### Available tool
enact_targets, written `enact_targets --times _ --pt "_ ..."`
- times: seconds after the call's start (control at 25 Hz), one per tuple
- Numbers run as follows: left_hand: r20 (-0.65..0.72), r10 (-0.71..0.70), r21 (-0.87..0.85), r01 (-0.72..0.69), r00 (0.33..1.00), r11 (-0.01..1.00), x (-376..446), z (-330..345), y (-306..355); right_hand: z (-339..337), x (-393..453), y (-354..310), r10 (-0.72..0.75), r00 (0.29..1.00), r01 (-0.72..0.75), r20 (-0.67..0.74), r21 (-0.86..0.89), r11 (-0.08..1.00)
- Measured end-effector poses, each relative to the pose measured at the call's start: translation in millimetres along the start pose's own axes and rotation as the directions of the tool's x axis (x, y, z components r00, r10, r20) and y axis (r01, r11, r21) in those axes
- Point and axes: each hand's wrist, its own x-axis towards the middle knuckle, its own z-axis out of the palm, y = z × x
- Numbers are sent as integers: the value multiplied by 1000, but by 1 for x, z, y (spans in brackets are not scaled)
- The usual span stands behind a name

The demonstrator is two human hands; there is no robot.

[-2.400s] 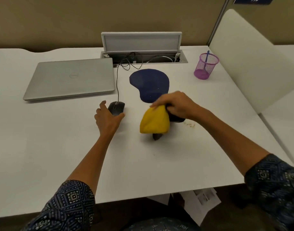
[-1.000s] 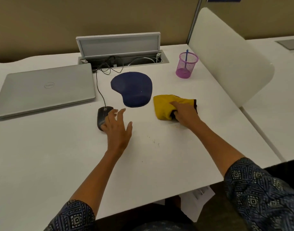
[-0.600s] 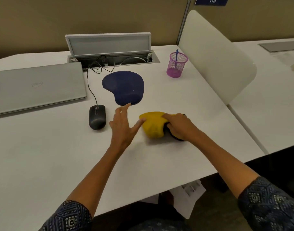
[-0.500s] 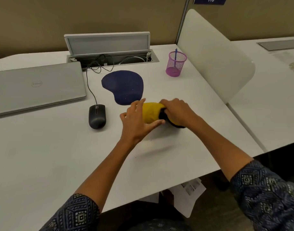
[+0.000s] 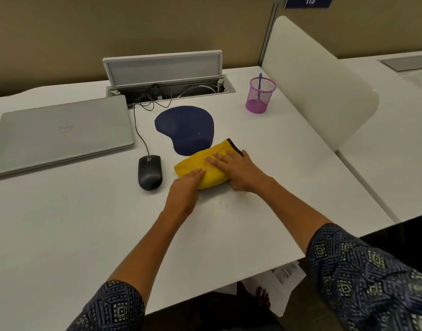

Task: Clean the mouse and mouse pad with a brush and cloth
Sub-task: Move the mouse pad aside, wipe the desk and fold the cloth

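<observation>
Desk (image 5: 61, 235), white: work surface, all items resting on it.

Cloth (image 5: 205, 164), yellow with a dark edge: folded flat at centre, its 12 o'clock corner touching or just over the near rim of the mouse pad.

Mouse pad (image 5: 184, 126), dark blue: at 11 o'clock from the cloth. One pale speck shows on it.

Mouse (image 5: 149, 172), black, corded: at 9 o'clock from the cloth, just beside it, apart, off the pad.

Brush: none identified. A thin stick stands in the pink mesh cup (image 5: 260, 95) at 1 o'clock; its kind cannot be told.

Laptop (image 5: 59, 132), lid closed: at 10 o'clock, well apart.

Progress, judged: cloth is being readied, pressed flat or folded; wiping of mouse and pad looks not yet done. Fine crumbs lie on the desk at 6 o'clock from the cloth.

Left hand (image 5: 186, 189): palm down, fingers straight, tips resting on the cloth's near edge; released, gripping nothing.

Right hand (image 5: 236, 169): flat, fingers spread across the cloth, pressing it down; not clenched.
</observation>
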Motion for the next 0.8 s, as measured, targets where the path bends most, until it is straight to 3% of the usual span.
enact_targets --times 0.08,0.16,0.28,0.44,0.68,0.8 --pt "-69 39 -137 -48 997 989 -6 -1 -2 -2 7 -19 -71 997 71 7 -26 997" --pt "-232 70 -179 -113 970 977 -16 -6 -6 -8 10 -29 -60 994 52 91 92 994" --pt "-429 -35 -164 -40 902 986 -30 -10 -13 -13 4 -32 -76 979 55 187 120 991" --pt "-483 -147 -189 61 863 980 -40 -2 -3 -2 -35 -30 -168 970 145 176 138 980" --pt "-492 -210 -268 82 845 960 -61 30 43 26 -120 -13 -130 982 88 137 278 957" --pt "-492 -174 -256 50 853 965 -69 40 69 35 -158 -7 -115 982 58 150 336 940"
